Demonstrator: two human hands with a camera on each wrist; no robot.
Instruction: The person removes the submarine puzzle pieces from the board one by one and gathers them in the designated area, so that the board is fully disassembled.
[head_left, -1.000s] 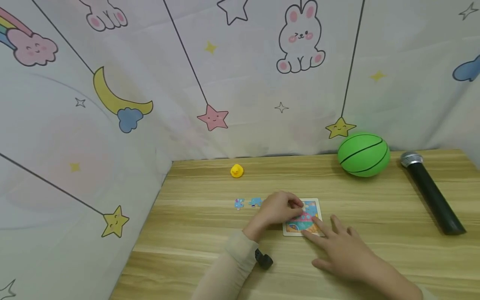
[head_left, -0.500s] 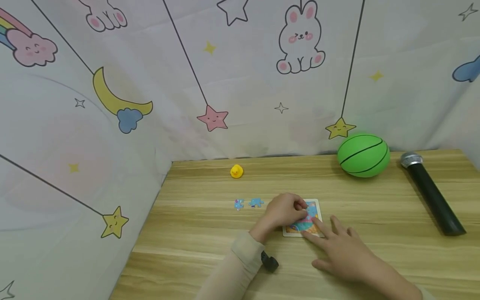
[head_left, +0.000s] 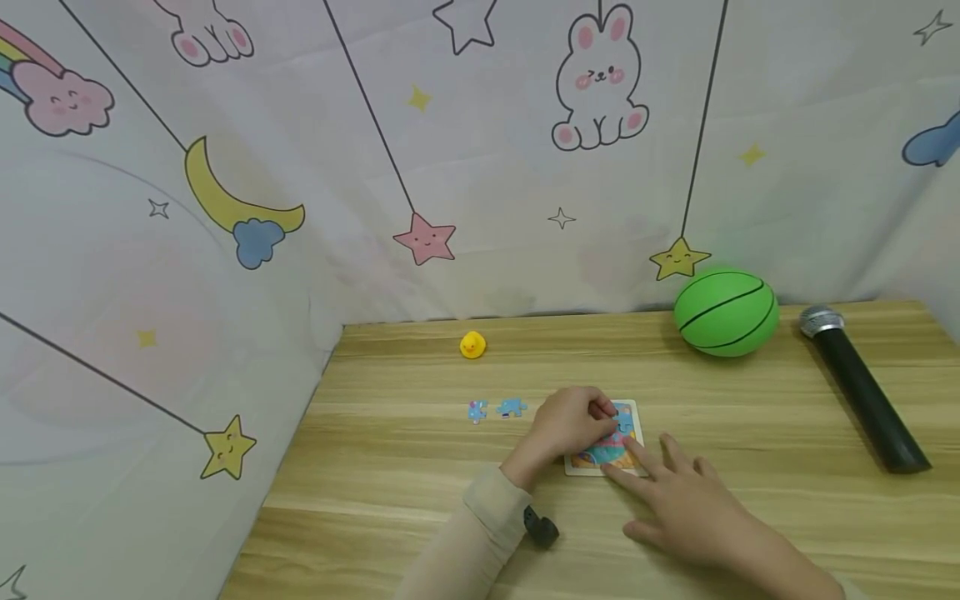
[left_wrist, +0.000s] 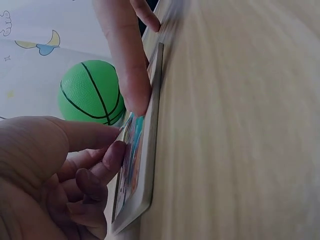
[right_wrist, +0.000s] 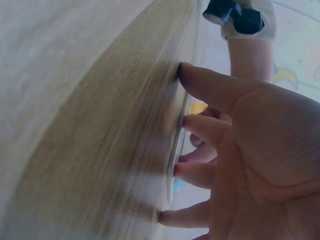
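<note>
A small square jigsaw puzzle with a pale frame (head_left: 585, 471) lies on the wooden table, showing a blue, pink and orange picture. Over its upper left part, my left hand (head_left: 572, 421) pinches a puzzle piece (left_wrist: 125, 125) between thumb and index finger, right at the picture's surface; the fingers mostly hide the piece. My right hand (head_left: 686, 500) is spread out, with fingertips resting on the puzzle's right and lower edge and its thumb on the table. Left of the puzzle lie two loose blue puzzle pieces, one (head_left: 477, 411) farther left and another (head_left: 513, 407) nearer.
A yellow rubber duck (head_left: 472, 345) sits toward the back of the table (head_left: 390, 467). At the back right is a green ball (head_left: 726, 313) with black lines, beside a black microphone (head_left: 862, 387). Behind the table hangs a cartoon-printed white cloth (head_left: 495, 158).
My left hand has shifted slightly right over the puzzle, then stayed nearly still. The right hand keeps its place, and the loose pieces have not moved.
</note>
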